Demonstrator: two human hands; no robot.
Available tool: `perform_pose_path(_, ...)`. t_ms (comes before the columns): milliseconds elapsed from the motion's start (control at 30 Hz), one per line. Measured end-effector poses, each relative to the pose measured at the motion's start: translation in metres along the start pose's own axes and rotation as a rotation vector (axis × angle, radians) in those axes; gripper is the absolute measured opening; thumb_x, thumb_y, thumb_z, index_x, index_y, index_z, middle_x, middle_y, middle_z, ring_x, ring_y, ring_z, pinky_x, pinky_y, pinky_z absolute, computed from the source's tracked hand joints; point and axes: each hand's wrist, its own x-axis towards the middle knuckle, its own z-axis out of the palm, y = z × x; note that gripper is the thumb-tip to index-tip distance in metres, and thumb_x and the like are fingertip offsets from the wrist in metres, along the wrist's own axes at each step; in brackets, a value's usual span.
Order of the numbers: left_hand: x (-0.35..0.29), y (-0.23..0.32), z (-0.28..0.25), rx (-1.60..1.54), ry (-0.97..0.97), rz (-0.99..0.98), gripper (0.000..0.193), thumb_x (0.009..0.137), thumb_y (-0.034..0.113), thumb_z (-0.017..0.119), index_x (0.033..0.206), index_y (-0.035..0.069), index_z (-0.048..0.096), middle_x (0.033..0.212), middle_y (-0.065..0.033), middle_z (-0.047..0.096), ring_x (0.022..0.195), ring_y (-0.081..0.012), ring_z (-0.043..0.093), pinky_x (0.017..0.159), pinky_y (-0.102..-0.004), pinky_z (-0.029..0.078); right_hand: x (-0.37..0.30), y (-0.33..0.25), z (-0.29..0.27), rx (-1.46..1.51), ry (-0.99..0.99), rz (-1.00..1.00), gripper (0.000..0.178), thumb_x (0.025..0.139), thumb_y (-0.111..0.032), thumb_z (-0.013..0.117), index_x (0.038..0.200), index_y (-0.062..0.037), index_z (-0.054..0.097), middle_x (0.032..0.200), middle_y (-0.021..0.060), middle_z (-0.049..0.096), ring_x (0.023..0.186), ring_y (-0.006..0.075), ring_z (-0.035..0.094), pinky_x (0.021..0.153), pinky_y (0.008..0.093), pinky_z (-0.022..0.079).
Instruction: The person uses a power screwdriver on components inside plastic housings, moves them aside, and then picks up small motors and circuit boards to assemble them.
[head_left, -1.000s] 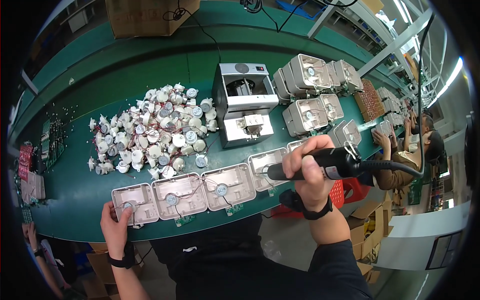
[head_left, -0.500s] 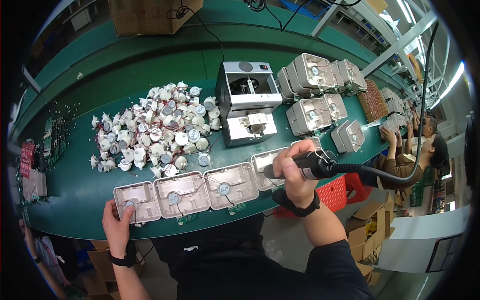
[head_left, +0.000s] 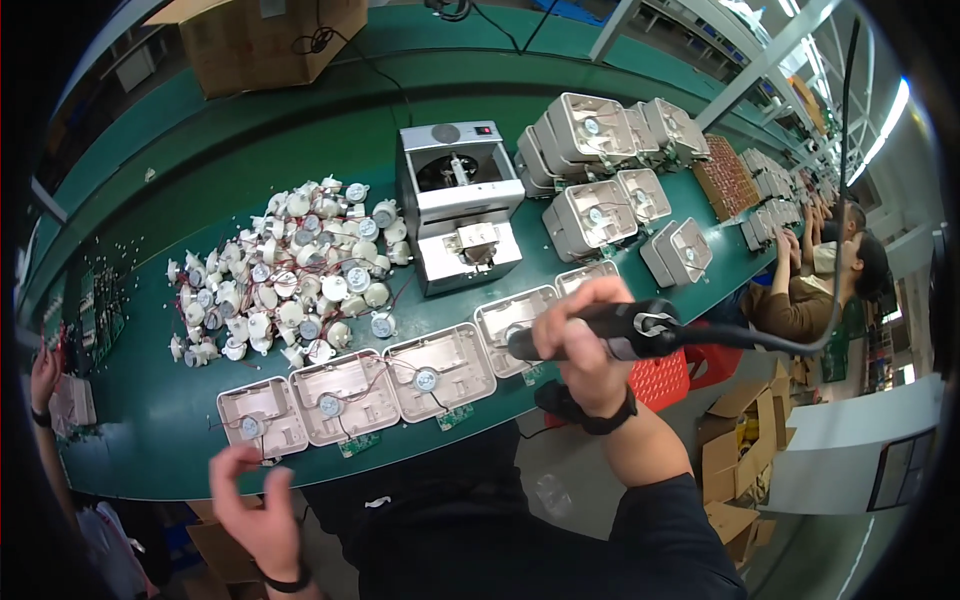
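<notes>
A black corded electric screwdriver [head_left: 635, 328] is gripped in my right hand [head_left: 590, 365], held roughly level over the right end of a row of pale plastic housings. My left hand [head_left: 258, 520] is off the bench, fingers curved and apart, with nothing in it. Closest to it is the leftmost housing [head_left: 285, 408], which has a small round motor [head_left: 252, 427] inside. The second housing [head_left: 350, 378] and third housing [head_left: 460, 350] each hold a motor too, and green circuit boards [head_left: 455, 417] hang by wires at their front edges. My right hand partly hides the housings farther right.
A heap of white motors with red wires [head_left: 290, 270] lies left of a grey screw feeder [head_left: 465, 205]. Stacked housings [head_left: 590, 215] and a brown box of parts [head_left: 728, 180] stand at the right. Co-workers [head_left: 810, 285] sit beyond. A red stool [head_left: 660, 385] stands below the bench edge.
My left hand has let go of the leftmost housing and drawn back toward me, its fingers opening. The screwdriver stays in my right hand. The view has shifted slightly. Another person's hand now shows at far left.
</notes>
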Motion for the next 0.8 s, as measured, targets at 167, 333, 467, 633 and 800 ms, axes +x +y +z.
perform_pose_path(167, -0.017, 0.032, 0.061, -0.605, -0.65, -0.255, 0.032, 0.081, 0.005, 0.077, 0.11, -0.001, 0.064, 0.104, -0.0105, 0.069, 0.089, -0.0166, 0.068, 0.082, -0.0286, 0.053, -0.002, 0.011, -0.006, -0.041, 0.07, 0.047, 0.027, 0.089, -0.014, 0.064, 0.105, -0.0063, 0.043, 0.072, 0.008, 0.053, 0.058, 0.0174, 0.052, 0.057, 0.0338, 0.047)
perform_pose_path(333, -0.009, 0.056, 0.115, -0.897, -1.022, -0.616, 0.026, 0.1, 0.014, 0.059, 0.121, -0.001, 0.06, 0.107, -0.012, 0.069, 0.101, -0.0186, 0.067, 0.085, -0.0315, 0.053, -0.006, -0.021, -0.01, 0.255, 0.018, -0.061, 0.024, 0.089, -0.008, 0.06, 0.106, -0.0057, 0.043, 0.073, 0.0091, 0.056, 0.057, 0.0183, 0.053, 0.058, 0.0346, 0.049)
perform_pose_path(467, -0.008, 0.061, 0.142, -0.962, -1.153, -0.677, 0.028, 0.102, 0.016, 0.056, 0.124, -0.001, 0.059, 0.111, -0.0126, 0.069, 0.101, -0.0188, 0.067, 0.086, -0.0297, 0.052, -0.006, -0.032, -0.009, 0.185, -0.028, -0.082, 0.022, 0.089, -0.004, 0.057, 0.106, -0.0058, 0.043, 0.072, 0.0093, 0.056, 0.057, 0.0186, 0.053, 0.058, 0.0351, 0.049)
perform_pose_path(633, -0.013, 0.054, 0.144, -0.915, -1.263, -0.641, 0.029, 0.103, 0.018, 0.055, 0.124, -0.001, 0.059, 0.113, -0.0123, 0.068, 0.102, -0.0187, 0.066, 0.087, -0.0289, 0.051, -0.004, 0.002, -0.007, -0.036, 0.035, 0.058, 0.022, 0.089, -0.006, 0.057, 0.106, -0.0068, 0.043, 0.071, 0.0083, 0.055, 0.058, 0.0183, 0.053, 0.057, 0.0349, 0.047)
perform_pose_path(800, -0.013, 0.048, 0.142, -0.92, -1.233, -0.679, 0.03, 0.103, 0.019, 0.055, 0.126, -0.001, 0.058, 0.114, -0.0119, 0.068, 0.103, -0.0186, 0.066, 0.087, -0.0289, 0.051, -0.003, 0.011, -0.009, -0.008, 0.054, 0.096, 0.02, 0.089, -0.006, 0.057, 0.104, -0.0064, 0.043, 0.07, 0.0081, 0.054, 0.057, 0.0174, 0.052, 0.056, 0.0346, 0.046)
